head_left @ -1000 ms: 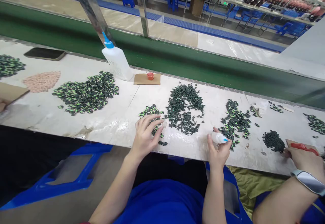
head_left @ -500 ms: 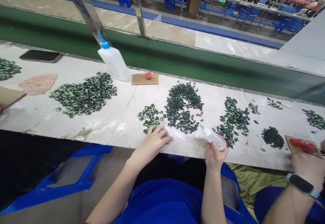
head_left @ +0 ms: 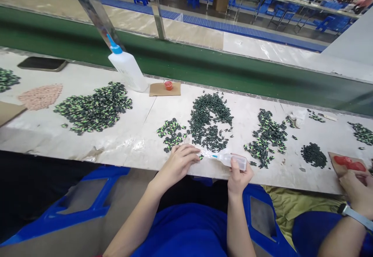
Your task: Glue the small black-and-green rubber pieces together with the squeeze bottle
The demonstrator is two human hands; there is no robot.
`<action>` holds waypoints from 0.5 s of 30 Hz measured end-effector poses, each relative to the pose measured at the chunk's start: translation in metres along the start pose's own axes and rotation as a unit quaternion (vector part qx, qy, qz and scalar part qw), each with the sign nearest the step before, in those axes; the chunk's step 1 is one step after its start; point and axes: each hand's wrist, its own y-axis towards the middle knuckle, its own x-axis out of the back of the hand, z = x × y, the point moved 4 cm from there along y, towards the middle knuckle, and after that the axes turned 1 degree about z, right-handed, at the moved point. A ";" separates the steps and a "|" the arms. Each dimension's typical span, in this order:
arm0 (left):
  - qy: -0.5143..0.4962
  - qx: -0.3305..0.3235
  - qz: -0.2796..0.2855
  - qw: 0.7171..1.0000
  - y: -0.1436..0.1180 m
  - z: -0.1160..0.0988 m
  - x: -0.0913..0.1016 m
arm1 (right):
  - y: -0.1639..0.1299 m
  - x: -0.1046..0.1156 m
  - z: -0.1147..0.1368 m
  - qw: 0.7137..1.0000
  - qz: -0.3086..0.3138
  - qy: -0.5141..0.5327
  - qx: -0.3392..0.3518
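Note:
My right hand (head_left: 239,175) is wrapped round a small clear squeeze bottle (head_left: 234,161), tipped on its side with its thin blue nozzle pointing left. Just left of the nozzle tip is a small black-and-green piece (head_left: 201,157) at the fingertips of my left hand (head_left: 181,160). The fingers of that hand are bent together low over the table's front edge. Behind it lies a small heap of black-and-green pieces (head_left: 169,130). Farther back spreads a pile of small dark green rod-like pieces (head_left: 211,111), and more black-and-green pieces (head_left: 268,132) lie to the right of the bottle.
A large white bottle with blue cap (head_left: 128,68) stands at the back, beside cardboard (head_left: 155,89) bearing a small red cup (head_left: 168,85). Leftward are a large black-and-green heap (head_left: 93,109), pink pieces (head_left: 40,96) and a phone (head_left: 42,63). A co-worker's hand (head_left: 357,187) touches red items on the right.
My right hand has brought the squeeze bottle left and down, levelling it so the nozzle is at my left fingertips. A black-and-green piece now shows there. The co-worker's hand has shifted.

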 end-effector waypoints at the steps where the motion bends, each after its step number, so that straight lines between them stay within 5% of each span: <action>1: 0.004 0.017 -0.009 1.000 -0.001 -0.001 0.001 | -0.003 -0.003 0.002 1.000 0.005 -0.006 0.011; 7: 0.008 0.074 -0.073 0.995 0.000 -0.007 -0.011 | -0.013 -0.014 0.010 0.997 0.045 -0.058 0.033; 15: -0.027 0.064 -0.071 0.995 0.002 -0.002 -0.015 | -0.013 -0.013 0.006 0.994 0.053 -0.072 0.057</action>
